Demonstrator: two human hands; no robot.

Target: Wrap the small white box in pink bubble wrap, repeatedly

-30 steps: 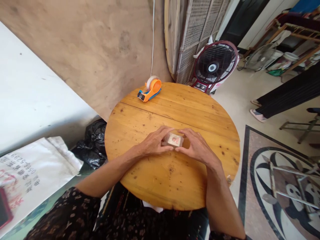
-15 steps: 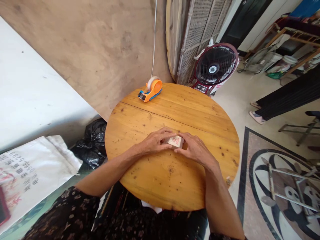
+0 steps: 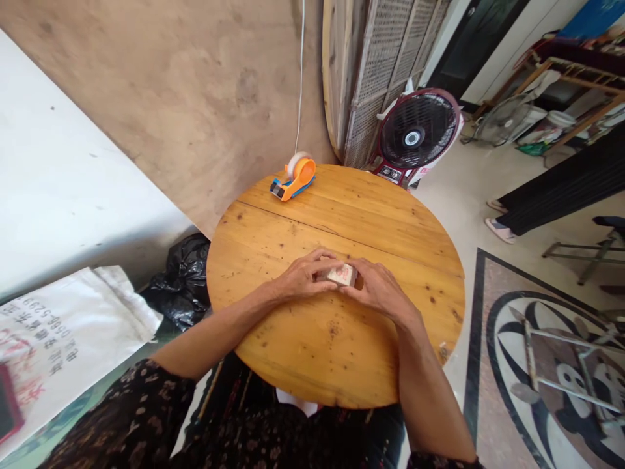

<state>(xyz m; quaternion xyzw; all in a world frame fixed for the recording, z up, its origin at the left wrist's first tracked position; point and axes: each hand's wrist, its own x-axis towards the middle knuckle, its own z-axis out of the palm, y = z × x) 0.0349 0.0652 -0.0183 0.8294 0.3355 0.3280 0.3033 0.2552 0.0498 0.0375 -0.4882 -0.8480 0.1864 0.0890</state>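
Judged step: steadying a small pale box [image 3: 344, 274] — left hand [image 3: 301, 277] gripped its left end, right hand [image 3: 379, 286] curled against the right. Box was mid-way across the bench [image 3: 332, 365]; lifted or resting, could not tell. Next move seemed to call for even pressure.

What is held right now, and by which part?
A small pale block with red print, held at its left end by the left grip; the right grip curls around its right end, firm contact there unclear.
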